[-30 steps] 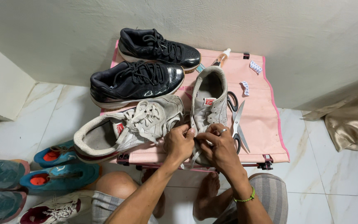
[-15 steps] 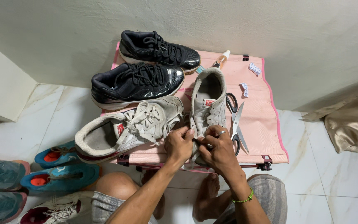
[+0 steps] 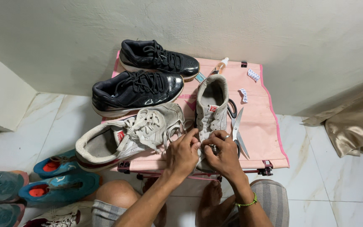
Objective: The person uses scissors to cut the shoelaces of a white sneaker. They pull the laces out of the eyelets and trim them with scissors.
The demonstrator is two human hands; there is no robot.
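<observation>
Seen from above, a person sits at a low pink table (image 3: 269, 126) against a white wall. Both hands meet over the toe end of a worn grey sneaker (image 3: 211, 105) lying lengthwise near the table's front edge. The left hand (image 3: 182, 152) and right hand (image 3: 223, 153) are curled close together, fingertips pinching at the shoe's front, probably its lace, though the exact grip is hidden. The sneaker looks light, soft and bendable; its firmer sole edge seems the steadiest place to hold. Its partner (image 3: 127, 136) lies just left, scissors (image 3: 236, 126) just right, and two black sneakers (image 3: 148, 75) sit behind.
</observation>
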